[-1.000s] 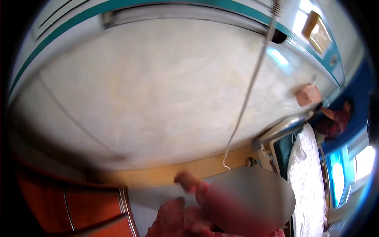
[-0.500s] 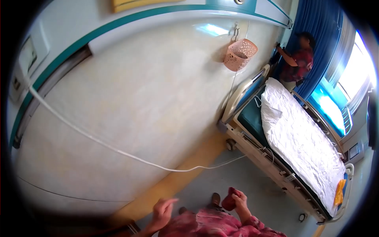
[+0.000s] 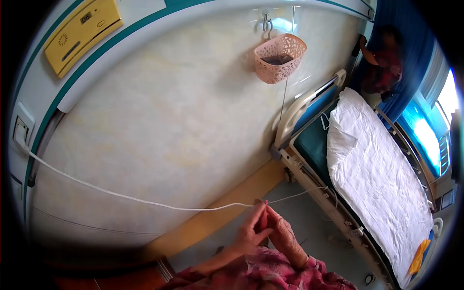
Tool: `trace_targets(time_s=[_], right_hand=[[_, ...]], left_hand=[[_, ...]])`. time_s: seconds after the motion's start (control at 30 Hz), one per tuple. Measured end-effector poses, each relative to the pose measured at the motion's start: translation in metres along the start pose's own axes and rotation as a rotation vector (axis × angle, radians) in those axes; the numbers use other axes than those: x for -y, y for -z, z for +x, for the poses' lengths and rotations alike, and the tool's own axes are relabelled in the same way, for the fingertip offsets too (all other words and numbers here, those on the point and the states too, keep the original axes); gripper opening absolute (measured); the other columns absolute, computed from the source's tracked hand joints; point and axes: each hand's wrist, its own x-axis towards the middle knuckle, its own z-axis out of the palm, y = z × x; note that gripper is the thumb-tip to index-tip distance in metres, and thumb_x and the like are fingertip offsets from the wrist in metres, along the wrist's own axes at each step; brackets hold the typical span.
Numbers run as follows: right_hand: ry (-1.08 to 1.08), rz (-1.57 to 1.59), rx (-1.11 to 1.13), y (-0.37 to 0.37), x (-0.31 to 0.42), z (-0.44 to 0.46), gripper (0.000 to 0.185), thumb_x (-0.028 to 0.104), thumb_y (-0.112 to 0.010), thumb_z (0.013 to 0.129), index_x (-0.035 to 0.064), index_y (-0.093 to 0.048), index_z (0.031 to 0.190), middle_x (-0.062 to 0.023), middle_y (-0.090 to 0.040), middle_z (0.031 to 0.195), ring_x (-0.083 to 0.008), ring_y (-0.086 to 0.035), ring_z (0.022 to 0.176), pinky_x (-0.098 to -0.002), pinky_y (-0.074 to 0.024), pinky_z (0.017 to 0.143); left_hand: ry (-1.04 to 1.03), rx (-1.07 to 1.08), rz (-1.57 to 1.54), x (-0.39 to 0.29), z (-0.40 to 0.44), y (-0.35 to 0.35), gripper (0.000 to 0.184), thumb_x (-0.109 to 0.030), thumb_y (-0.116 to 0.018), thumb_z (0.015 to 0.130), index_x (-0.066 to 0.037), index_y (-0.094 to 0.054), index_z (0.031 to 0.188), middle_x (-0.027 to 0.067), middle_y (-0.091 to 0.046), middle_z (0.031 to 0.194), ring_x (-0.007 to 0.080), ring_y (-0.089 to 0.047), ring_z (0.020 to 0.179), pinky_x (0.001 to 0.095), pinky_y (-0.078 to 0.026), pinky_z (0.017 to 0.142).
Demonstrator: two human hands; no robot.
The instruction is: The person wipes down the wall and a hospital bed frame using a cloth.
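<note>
My left hand (image 3: 249, 237) and my right hand (image 3: 285, 238) meet in front of my body, fingertips pointing up and touching. Between them shows a small bit of a dark red thing (image 3: 263, 222), mostly hidden by the fingers. The white cord (image 3: 181, 209) runs from the wall socket (image 3: 21, 126) to just behind my fingertips, where it looks close to them; whether they touch it I cannot tell. Beyond, a thinner stretch of cord reaches the bed's side.
A bed (image 3: 302, 176) with a white quilt (image 3: 369, 164) stands at the right. A pink basket (image 3: 280, 58) hangs on the wall, a yellow panel (image 3: 83, 36) at upper left. Another person (image 3: 384, 63) stands by the blue curtain (image 3: 411, 29). Brown cabinet (image 3: 130, 279) at lower left.
My hands, apart half a second ago with a dark red thing in the right one, have come together. The view has swung right, then slightly left, bringing in the bed, basket and socket.
</note>
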Motion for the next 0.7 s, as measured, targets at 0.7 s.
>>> trace_targets(time_s=[0.7], right_hand=[[0.148, -0.859, -0.679, 0.091, 0.032, 0.006, 0.017, 0.007, -0.054, 0.093, -0.0039, -0.060, 0.105, -0.0040, -0.061, 0.075, -0.0106, -0.056, 0.068, -0.0250, -0.0482, 0.066]], left_hand=[[-1.030, -1.130, 1.514, -0.122, 0.278, 0.255, 0.031, -0.018, -0.069, 0.084, -0.012, -0.066, 0.115, 0.0139, -0.056, 0.115, 0.0329, -0.054, 0.104, 0.0427, -0.045, 0.092]])
